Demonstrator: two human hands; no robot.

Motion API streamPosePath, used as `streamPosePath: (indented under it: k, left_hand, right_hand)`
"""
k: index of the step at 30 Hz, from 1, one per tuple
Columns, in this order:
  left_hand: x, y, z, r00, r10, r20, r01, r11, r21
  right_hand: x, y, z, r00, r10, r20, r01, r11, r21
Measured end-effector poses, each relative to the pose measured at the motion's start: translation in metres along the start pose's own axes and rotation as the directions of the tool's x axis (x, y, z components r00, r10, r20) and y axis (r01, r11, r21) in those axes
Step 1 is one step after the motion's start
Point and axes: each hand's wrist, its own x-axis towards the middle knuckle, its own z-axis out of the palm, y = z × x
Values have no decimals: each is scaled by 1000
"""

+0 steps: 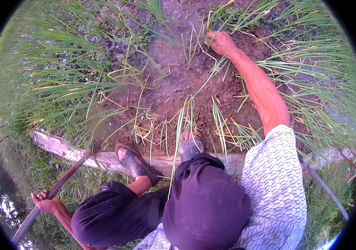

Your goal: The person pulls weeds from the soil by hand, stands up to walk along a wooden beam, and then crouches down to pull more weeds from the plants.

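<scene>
Stretched far forward, my right hand [220, 42] is closed at the base of a clump of green stems [215, 18] in wet soil. Its fingertips are partly hidden by the hand itself. Low on the left, my left hand [47, 202] wraps round a long wooden tool handle [68, 175], which slants up toward the bed's edge. The tool's working end is blurred by mud and leaves. Onion-like plants with long thin leaves [217, 118] stand or droop in the muddy soil [165, 93] between my hands.
A pale log [111, 161] edges the bed, with my sandalled left foot [134, 162] on it and my right foot [191, 146] close by. Dense leafy rows [69, 62] flank the mud on both sides. Behind the log, at right, lies a dark hose-like length [327, 191].
</scene>
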Motion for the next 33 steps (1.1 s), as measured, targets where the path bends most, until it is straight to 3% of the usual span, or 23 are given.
streamPosePath:
  k: [1, 3, 6, 7, 9, 10, 11, 13, 16, 19, 21, 25, 28, 30, 33]
  left_hand:
    - [0, 0, 0, 1000, 0, -12, 0, 1000, -5]
    - [1, -2, 2, 1000, -7, -30, 6, 1000, -13]
    - [2, -2, 0, 1000, -1, -15, 1, 1000, 5]
    - [2, -2, 0, 1000, 3, -10, -3, 1000, 6]
    - [1, -1, 1, 1000, 6, -13, -6, 1000, 1]
    - [0, -1, 1, 1000, 6, -12, -6, 1000, 0]
    - [-1, 0, 2, 1000, 3, -13, -3, 1000, 4]
    - [-1, 1, 2, 1000, 3, -16, -3, 1000, 11]
    - [-1, 2, 1, 1000, -7, -2, 7, 1000, -2]
    - [4, -1, 0, 1000, -8, -17, 8, 1000, -15]
    - [6, -3, -2, 1000, -2, -28, 1, 1000, -17]
    - [5, -1, -1, 1000, -9, -11, 9, 1000, -22]
    - [5, -2, -1, 1000, -11, -2, 11, 999, -34]
    - [4, -1, -1, 1000, -7, -8, 7, 1000, -25]
    - [0, 0, 4, 1000, -5, -17, 5, 1000, -13]
  right_hand:
    - [0, -7, -9, 988, 144, 51, -152, 961, 230]
    - [2, -3, -21, 957, 142, 255, -256, 828, 499]
    - [10, -9, -26, 897, 108, 429, -243, 931, 273]
    - [10, -32, -40, 853, 192, 485, -269, 959, 93]
    - [6, -36, -22, 944, 183, 273, -171, 983, -68]
    - [7, -62, -42, 896, 227, 383, -179, 971, -156]
    - [10, -58, -29, 914, 161, 373, -52, 956, -287]
    - [10, -54, -16, 938, 95, 334, 20, 945, -325]
    - [4, -33, -2, 985, 55, 165, -21, 979, -201]
    - [-10, -13, -15, 961, 265, -79, -268, 963, -30]
    - [-9, -12, -32, 912, 370, -177, -351, 928, 126]
    - [27, 8, -26, 906, 198, -374, -208, 978, 14]
    - [49, 11, -24, 937, 105, -334, -59, 988, 144]
    - [71, 45, -2, 979, 202, -34, -139, 773, 619]
    - [68, 5, -29, 902, 346, 258, -380, 352, 855]
